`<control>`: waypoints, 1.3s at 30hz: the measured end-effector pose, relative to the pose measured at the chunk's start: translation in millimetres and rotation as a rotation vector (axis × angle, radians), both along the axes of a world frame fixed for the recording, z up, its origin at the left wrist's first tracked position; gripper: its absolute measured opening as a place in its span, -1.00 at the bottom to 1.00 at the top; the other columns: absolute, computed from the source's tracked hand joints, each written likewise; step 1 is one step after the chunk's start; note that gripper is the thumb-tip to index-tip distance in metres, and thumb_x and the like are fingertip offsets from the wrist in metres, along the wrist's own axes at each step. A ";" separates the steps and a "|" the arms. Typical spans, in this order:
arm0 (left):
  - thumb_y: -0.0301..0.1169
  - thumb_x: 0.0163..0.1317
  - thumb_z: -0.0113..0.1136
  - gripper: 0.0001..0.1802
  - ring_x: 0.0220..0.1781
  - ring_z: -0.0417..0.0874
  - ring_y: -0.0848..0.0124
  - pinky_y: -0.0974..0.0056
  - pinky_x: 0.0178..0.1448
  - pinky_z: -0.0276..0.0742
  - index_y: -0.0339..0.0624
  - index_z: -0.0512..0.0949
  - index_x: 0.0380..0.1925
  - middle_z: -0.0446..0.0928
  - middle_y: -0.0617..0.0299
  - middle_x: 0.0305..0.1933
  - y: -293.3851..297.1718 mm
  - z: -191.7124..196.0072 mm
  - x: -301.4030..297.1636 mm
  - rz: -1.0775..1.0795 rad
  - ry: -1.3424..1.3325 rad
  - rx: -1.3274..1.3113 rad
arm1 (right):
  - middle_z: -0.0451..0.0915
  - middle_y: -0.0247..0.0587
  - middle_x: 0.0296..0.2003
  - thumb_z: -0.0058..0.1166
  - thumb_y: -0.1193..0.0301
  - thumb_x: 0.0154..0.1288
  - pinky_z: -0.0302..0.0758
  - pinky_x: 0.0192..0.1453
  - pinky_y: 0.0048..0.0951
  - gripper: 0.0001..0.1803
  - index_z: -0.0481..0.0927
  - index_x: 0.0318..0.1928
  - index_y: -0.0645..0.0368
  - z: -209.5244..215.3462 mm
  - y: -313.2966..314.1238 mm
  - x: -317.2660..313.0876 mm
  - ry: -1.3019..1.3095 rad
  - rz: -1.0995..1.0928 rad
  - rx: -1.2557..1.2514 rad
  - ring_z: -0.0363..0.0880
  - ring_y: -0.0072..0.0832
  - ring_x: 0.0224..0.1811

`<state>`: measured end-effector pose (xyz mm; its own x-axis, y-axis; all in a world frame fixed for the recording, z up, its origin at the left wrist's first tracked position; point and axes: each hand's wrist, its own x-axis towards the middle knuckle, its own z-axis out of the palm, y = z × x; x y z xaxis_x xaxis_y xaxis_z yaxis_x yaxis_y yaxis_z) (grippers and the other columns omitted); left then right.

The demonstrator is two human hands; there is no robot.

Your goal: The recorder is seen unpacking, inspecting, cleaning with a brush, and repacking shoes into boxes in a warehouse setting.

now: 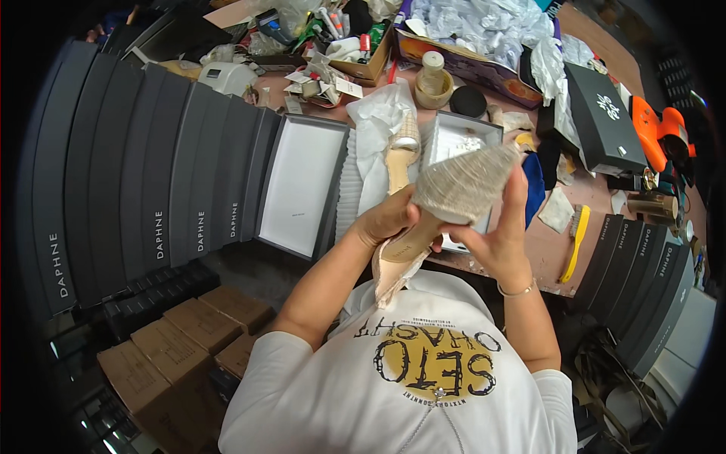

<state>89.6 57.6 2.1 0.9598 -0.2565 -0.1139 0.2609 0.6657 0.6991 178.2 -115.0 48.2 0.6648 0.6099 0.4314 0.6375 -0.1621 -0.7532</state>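
A pale, glittery pointed-toe shoe (463,181) is held up in front of my chest, its toe pointing to the upper right. My left hand (387,219) grips its side near the opening. My right hand (501,240) is closed round the other side, with the thumb by the opening and fingers up along the toe. Its beige insole shows, and the heel part hangs toward my shirt. Just beyond, a similar shoe (398,170) lies on white tissue paper (370,125). An empty-looking grey box part with a white inside (299,189) stands to its left.
Dark grey shoe boxes stand in rows at left (136,166) and right (635,280). Brown cartons (178,337) sit low at left. On the table are a yellow-handled brush (576,242), a jar (432,89), an orange tool (647,132) and a carton of crumpled plastic (461,57).
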 end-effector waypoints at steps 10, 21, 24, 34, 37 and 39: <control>0.25 -0.05 0.33 -0.08 0.08 0.47 0.49 0.39 0.16 0.36 -0.34 0.43 0.07 0.53 0.21 0.00 -2.4 -12.0 10.2 0.161 -0.074 0.200 | 0.33 -0.11 0.21 0.35 0.21 0.10 0.30 0.29 -0.32 -0.02 0.04 0.38 0.32 -52.4 -17.4 -56.3 1.159 0.327 0.182 0.38 -0.33 0.23; -0.27 0.28 0.20 -0.41 0.13 0.49 0.36 0.29 0.20 0.37 -0.44 0.30 0.18 0.49 0.03 0.10 11.7 -124.5 -52.1 0.689 0.579 0.679 | 0.61 -0.25 -0.21 -0.01 0.40 0.38 0.55 -0.13 -0.50 -0.69 0.45 0.06 0.30 -119.6 -51.7 -30.1 1.402 -0.052 0.134 0.59 -0.57 -0.21; -0.25 0.27 0.20 -0.42 0.05 0.55 0.33 0.32 0.09 0.45 -0.49 0.33 0.12 0.52 -0.03 0.04 13.1 -144.6 -34.6 0.662 0.652 0.618 | 0.60 -0.21 -0.19 -0.02 0.41 0.38 0.52 -0.11 -0.50 -0.70 0.46 0.04 0.29 -123.2 -47.2 -39.9 1.458 -0.124 0.115 0.58 -0.55 -0.21; -0.52 0.25 0.10 -0.55 -0.05 0.62 0.27 0.20 0.02 0.55 -0.26 0.29 0.14 0.55 0.03 -0.04 16.2 -93.6 -36.8 0.426 0.397 0.158 | 0.55 -0.19 -0.36 0.01 0.28 0.33 0.42 -0.32 -0.48 -0.63 0.45 -0.02 0.33 -179.2 -40.6 -31.0 1.143 -0.213 0.018 0.47 -0.56 -0.40; -0.36 0.35 0.02 -0.53 -0.23 0.64 0.30 0.21 -0.12 0.62 -0.14 0.20 0.22 0.53 0.09 -0.14 4.6 -65.0 -31.0 0.282 0.379 0.102 | 0.59 -0.20 -0.23 0.01 0.25 0.37 0.50 -0.19 -0.43 -0.59 0.47 0.04 0.33 -132.9 -47.2 -10.2 1.115 -0.125 -0.292 0.53 -0.52 -0.24; -0.26 0.38 0.00 -0.50 -0.32 0.63 0.34 0.25 -0.23 0.64 -0.13 0.19 0.25 0.51 0.12 -0.21 -0.2 -57.4 -21.2 0.178 0.384 0.097 | 0.61 0.02 -0.17 0.10 0.31 0.30 0.50 -0.10 -0.34 -0.65 0.57 -0.04 0.34 -139.6 -79.3 16.2 0.464 -0.396 -0.367 0.58 -0.33 -0.21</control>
